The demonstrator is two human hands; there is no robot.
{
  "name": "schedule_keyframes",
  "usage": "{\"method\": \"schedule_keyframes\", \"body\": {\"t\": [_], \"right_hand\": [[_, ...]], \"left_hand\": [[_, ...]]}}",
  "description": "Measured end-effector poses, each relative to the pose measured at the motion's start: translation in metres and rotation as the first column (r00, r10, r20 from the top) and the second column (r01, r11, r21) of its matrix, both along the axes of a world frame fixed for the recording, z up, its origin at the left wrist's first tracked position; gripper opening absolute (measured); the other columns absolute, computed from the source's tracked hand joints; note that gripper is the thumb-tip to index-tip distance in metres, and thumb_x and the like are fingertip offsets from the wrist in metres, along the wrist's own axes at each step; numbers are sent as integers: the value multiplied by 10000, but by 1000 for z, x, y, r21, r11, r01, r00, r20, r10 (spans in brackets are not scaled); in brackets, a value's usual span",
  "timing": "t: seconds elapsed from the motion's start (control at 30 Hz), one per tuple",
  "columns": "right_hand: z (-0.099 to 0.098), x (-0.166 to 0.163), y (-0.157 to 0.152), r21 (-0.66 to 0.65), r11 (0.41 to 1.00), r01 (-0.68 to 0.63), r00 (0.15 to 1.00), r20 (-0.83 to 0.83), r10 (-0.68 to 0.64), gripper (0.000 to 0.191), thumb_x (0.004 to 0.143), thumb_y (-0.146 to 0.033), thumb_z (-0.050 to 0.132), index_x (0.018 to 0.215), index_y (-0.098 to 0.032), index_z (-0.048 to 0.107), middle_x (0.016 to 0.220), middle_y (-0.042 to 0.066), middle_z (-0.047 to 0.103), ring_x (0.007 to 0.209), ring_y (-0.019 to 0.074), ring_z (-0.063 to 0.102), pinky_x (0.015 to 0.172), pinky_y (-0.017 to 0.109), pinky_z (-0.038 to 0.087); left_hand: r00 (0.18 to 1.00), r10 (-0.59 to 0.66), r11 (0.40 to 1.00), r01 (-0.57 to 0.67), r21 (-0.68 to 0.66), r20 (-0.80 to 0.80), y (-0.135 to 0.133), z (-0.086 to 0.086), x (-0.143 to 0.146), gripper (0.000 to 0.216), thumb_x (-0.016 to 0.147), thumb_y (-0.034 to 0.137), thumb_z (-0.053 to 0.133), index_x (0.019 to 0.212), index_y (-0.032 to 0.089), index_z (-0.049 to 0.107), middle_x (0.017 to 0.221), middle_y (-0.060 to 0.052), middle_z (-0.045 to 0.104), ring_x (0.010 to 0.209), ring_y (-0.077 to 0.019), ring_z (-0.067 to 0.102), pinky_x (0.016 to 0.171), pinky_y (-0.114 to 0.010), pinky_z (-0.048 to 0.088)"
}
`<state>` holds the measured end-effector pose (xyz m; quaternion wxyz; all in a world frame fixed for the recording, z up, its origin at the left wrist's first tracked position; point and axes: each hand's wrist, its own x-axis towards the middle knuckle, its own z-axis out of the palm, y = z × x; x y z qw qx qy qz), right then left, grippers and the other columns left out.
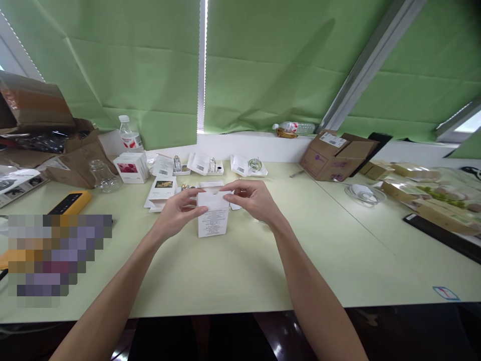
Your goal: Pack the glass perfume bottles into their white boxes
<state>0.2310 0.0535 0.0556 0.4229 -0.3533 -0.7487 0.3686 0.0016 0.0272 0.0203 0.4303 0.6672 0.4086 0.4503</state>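
A small white printed carton (212,220) stands upright on the table in front of me, its text side facing me. My left hand (181,210) pinches its upper left edge between thumb and fingers. At the upper right corner, my right hand (252,198) grips the carton near its top flap. Behind my left hand lies a white box with a dark picture (164,185). Farther back are opened white boxes with small glass bottles (212,164) in trays, and a round glass bottle (255,164). What is inside the carton is hidden.
Left, a stacked white box with a pink picture (130,168), a glass jar (103,176) and a yellow device (75,201) stand near brown cartons. Right, a cardboard box (330,155), a coiled white cable (364,193) and a black bar (443,238) lie on the table (323,271).
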Motion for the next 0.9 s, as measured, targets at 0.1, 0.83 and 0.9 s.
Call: {"method": "schedule_keyframes", "body": {"t": [0.1,0.83,0.9], "right_hand": [[0,0,-1,-8,1000,-6,1000,15,6,187,806,-354,678,932,-238,754,918,46,707,724,159,573,580,303,448],[3,1,-2,6,1000,-19,999,40,18,165,789,-351,703,864,-221,773,826,43,715,705,158,586,587,299,432],[2,0,-4,40,999,13,1000,4,-13,162,803,-338,688,865,-214,771,829,47,716,700,156,581,584,298,427]], "left_hand": [[999,19,1000,-19,21,-26,1,0,-1,414,805,409,696,1174,246,607,1279,-82,613,1052,-257,643,904,-410,526],[999,23,1000,-22,19,-48,1,-1,-2,409,788,437,705,1148,260,629,1250,-73,625,1002,-260,660,873,-401,534],[998,30,999,-29,19,-55,2,-2,-3,419,785,439,708,1158,262,630,1243,-72,630,1016,-262,656,887,-404,531]]}}
